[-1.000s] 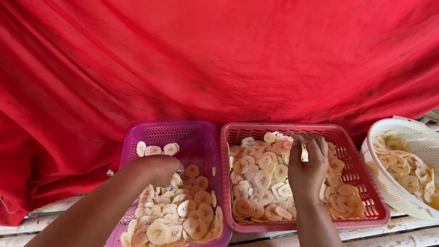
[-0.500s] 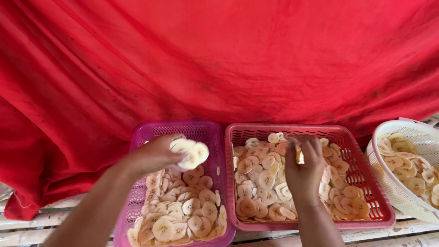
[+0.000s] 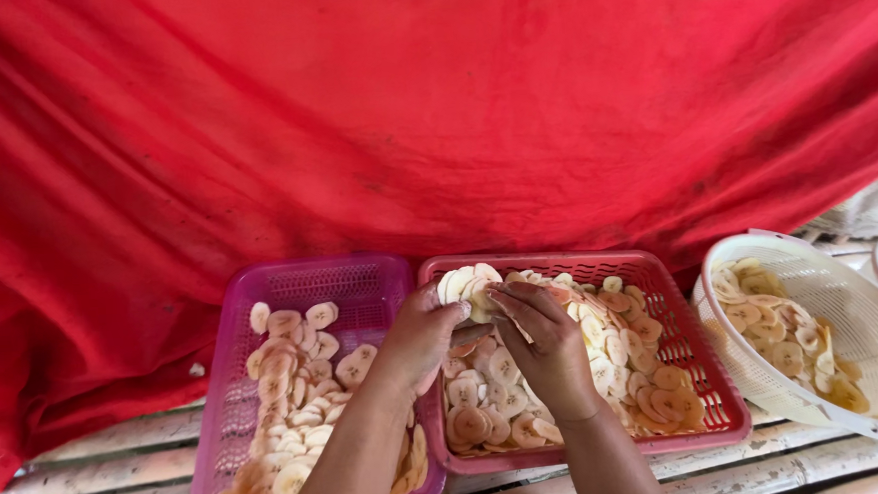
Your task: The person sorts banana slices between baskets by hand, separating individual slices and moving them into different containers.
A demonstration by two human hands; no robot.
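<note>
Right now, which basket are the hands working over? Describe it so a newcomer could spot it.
Under the big red cloth, three slotted baskets stand in a row on pale slats. It is the middle basket, under the left hand and right hand. It alone is red and rectangular, between a purple basket and a round white basket.

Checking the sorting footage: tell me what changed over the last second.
The left hand lifted a stack of pale slices out of the purple basket and carried it right, over the red basket, where the right hand rose to meet it. Both baskets, the white colander and the red cloth stayed put.
</note>
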